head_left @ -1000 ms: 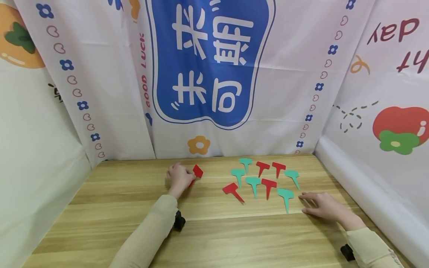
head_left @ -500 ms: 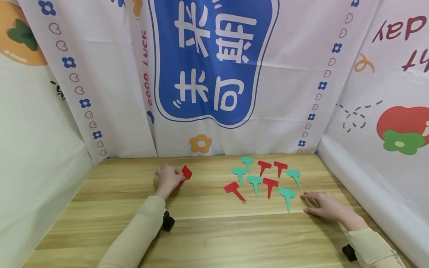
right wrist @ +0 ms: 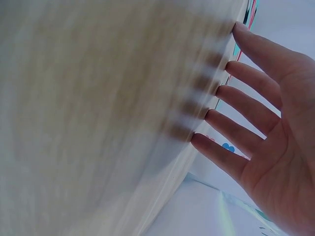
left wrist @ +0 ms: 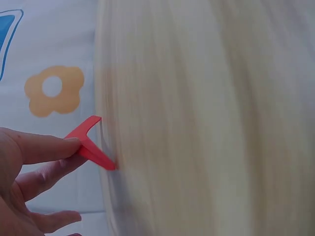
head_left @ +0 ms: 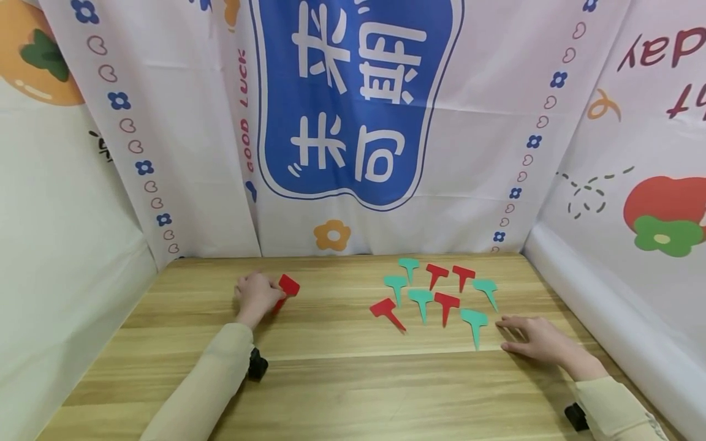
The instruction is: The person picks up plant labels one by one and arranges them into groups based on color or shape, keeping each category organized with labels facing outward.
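Printed cloth (head_left: 193, 122) backs wooden table (head_left: 353, 392); left hand (head_left: 257, 295) pinches red tag (head_left: 289, 285), right hand (head_left: 539, 340) relaxed.

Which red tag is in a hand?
The leftmost red tag, pinched by the left hand; the other four red tags lie on the table.

Room across near tabletop (head_left: 353, 392); tags (head_left: 421, 297) obstruct right-centre.

The red tag (head_left: 289, 285) looks plastic, the tabletop (head_left: 353, 392) smooth wood.
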`<action>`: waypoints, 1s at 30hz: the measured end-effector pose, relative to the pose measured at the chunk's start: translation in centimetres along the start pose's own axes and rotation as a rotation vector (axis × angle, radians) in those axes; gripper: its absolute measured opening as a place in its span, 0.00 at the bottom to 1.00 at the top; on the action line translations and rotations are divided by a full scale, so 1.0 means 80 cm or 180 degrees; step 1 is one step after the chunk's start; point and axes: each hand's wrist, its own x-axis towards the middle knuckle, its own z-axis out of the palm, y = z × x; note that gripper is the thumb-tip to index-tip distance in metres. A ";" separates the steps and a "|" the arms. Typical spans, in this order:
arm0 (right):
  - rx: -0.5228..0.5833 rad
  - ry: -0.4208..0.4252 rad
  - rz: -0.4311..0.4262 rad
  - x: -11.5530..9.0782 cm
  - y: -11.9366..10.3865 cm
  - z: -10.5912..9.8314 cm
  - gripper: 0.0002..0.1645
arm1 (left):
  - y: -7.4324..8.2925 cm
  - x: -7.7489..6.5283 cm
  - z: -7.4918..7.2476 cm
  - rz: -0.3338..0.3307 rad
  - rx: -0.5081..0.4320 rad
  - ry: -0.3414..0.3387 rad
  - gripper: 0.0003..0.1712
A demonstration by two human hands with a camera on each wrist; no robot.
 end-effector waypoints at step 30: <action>0.0012 0.0026 -0.0047 0.000 -0.004 -0.002 0.30 | -0.065 -0.017 -0.052 -0.0171 0.0504 -0.0392 0.21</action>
